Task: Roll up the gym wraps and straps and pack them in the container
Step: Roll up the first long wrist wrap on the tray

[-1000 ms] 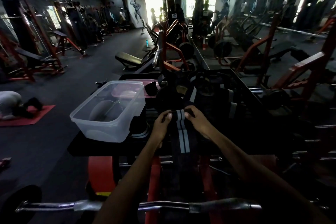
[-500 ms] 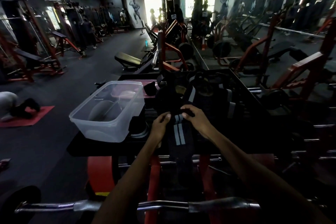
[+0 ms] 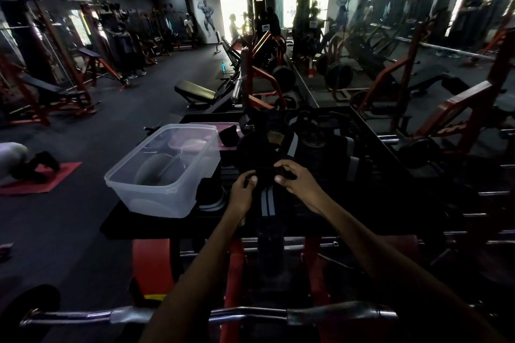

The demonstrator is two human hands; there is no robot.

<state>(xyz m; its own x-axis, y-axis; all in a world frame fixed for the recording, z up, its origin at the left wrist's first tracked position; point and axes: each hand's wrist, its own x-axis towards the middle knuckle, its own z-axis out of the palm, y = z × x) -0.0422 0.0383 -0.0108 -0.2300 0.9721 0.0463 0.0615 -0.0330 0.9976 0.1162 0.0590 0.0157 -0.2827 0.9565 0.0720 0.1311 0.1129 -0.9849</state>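
- Head view, centre of the frame: the wrap (image 3: 268,205), black with two pale stripes, lies lengthwise on the dark bench (image 3: 156,227), its free tail hanging over the near edge toward the bottom of the frame.
- The left hand (image 3: 243,192) and right hand (image 3: 295,179) are each pinched shut on the wrap's far end, one at either edge, where a roll seems to be started; the dim light hides how tight it is.
- It looks soft, light and limp, so it should sag and skew unless gripped at both edges with the tail kept straight.
- Left of centre, the clear container (image 3: 164,172) stands open just beside the left hand, with one rolled wrap (image 3: 210,198) between them.
- Above the hands, a dark heap of more wraps and straps (image 3: 306,142) crowds the bench; a barbell (image 3: 156,316) crosses the bottom of the frame.
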